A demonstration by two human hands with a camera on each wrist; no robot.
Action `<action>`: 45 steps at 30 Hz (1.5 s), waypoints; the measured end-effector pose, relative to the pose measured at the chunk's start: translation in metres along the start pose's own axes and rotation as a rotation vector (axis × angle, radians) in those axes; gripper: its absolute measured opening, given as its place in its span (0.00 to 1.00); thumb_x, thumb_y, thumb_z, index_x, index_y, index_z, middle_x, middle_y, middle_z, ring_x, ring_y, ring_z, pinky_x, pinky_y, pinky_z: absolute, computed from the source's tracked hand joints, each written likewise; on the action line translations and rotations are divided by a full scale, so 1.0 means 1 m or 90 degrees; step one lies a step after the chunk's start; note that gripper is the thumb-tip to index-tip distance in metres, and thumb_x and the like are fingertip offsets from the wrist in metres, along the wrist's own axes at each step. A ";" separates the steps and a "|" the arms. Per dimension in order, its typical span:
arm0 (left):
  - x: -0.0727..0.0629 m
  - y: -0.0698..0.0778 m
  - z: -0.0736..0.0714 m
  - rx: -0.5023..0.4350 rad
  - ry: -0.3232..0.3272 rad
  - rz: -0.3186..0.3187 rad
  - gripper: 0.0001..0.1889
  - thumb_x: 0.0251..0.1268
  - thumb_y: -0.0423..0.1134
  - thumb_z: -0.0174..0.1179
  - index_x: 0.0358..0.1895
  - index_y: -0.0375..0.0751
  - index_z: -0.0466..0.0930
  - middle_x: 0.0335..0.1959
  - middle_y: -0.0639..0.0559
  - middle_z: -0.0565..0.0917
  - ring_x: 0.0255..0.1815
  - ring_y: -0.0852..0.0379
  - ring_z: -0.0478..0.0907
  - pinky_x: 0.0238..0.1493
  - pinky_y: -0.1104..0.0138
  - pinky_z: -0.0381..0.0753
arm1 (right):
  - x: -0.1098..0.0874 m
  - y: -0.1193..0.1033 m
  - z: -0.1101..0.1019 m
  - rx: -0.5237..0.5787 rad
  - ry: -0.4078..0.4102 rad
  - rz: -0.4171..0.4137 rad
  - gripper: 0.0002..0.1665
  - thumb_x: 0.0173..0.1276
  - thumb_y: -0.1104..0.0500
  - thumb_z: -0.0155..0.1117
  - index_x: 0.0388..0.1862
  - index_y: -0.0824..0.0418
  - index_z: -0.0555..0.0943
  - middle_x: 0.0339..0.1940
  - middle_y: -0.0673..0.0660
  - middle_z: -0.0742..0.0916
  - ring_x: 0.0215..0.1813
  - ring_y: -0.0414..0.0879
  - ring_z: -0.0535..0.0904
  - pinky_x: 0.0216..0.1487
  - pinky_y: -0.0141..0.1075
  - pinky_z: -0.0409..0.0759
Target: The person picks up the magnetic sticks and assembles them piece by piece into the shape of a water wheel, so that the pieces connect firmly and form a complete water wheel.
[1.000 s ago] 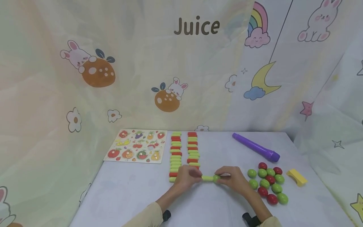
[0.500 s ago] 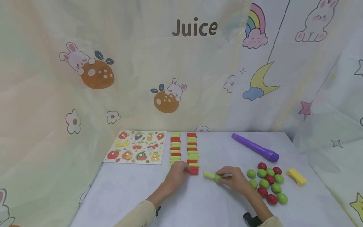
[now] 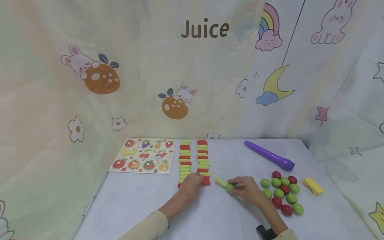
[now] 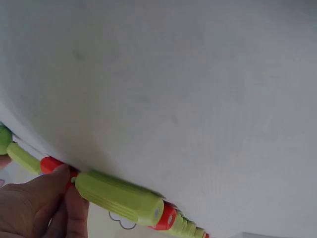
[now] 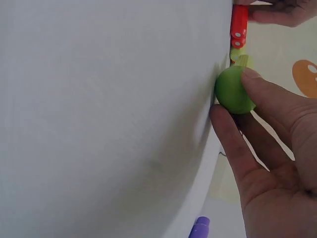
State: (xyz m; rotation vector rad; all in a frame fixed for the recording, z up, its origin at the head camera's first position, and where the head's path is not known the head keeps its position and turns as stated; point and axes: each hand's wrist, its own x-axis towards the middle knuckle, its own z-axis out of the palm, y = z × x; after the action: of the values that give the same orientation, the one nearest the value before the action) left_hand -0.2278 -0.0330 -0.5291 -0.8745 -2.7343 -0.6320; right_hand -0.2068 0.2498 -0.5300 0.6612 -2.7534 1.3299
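My right hand (image 3: 247, 190) pinches a green ball (image 3: 230, 188) between thumb and fingers. A light-green stick (image 3: 220, 182) juts from the ball, angled up and left. At the near end of the right-hand column of sticks, my left hand (image 3: 190, 185) pinches a red stick (image 3: 206, 183). In the left wrist view, thumb and fingers close on that red stick (image 4: 51, 164), beside a large light-green stick (image 4: 119, 197). The left hand hides part of the near end of the left-hand column (image 3: 184, 169).
Several green and red balls (image 3: 279, 193) lie right of my right hand, with a yellow arched block (image 3: 313, 186) beyond. A purple tube (image 3: 270, 155) lies at the back right. A fruit puzzle board (image 3: 142, 155) is at the back left.
My left hand has let go of the light-green stick and moved left to the red stick. The right hand still holds the ball, and its stick now tilts upward.
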 end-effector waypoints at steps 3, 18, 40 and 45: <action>0.000 0.001 0.002 -0.035 -0.004 -0.008 0.04 0.70 0.35 0.74 0.43 0.39 0.93 0.25 0.56 0.86 0.34 0.65 0.80 0.33 0.79 0.75 | 0.000 0.001 0.002 0.014 0.017 0.007 0.21 0.58 0.69 0.84 0.51 0.67 0.90 0.48 0.61 0.93 0.50 0.58 0.91 0.49 0.39 0.91; 0.007 0.027 0.003 -0.152 -0.005 -0.028 0.04 0.66 0.32 0.77 0.42 0.41 0.93 0.37 0.54 0.92 0.36 0.68 0.80 0.44 0.76 0.84 | 0.007 -0.001 0.021 0.024 0.124 0.022 0.18 0.53 0.66 0.87 0.43 0.62 0.92 0.40 0.55 0.94 0.43 0.46 0.91 0.43 0.31 0.89; 0.007 0.000 -0.016 -0.181 -0.017 -0.084 0.09 0.70 0.32 0.74 0.51 0.42 0.92 0.45 0.55 0.92 0.48 0.59 0.84 0.51 0.68 0.87 | 0.003 0.009 0.002 0.041 0.027 -0.038 0.20 0.58 0.71 0.83 0.50 0.66 0.90 0.46 0.60 0.93 0.47 0.56 0.91 0.47 0.39 0.91; 0.007 -0.015 -0.013 -0.159 -0.017 -0.125 0.09 0.69 0.33 0.75 0.50 0.42 0.92 0.45 0.54 0.92 0.49 0.58 0.85 0.51 0.67 0.88 | 0.012 0.007 -0.007 -0.019 0.014 -0.041 0.23 0.60 0.78 0.76 0.54 0.65 0.89 0.52 0.61 0.92 0.51 0.59 0.90 0.46 0.40 0.91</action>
State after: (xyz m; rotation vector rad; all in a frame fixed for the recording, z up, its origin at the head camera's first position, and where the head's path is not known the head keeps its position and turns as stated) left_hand -0.2414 -0.0464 -0.5199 -0.6703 -2.8294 -1.0252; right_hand -0.2215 0.2549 -0.5285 0.7230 -2.7046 1.2742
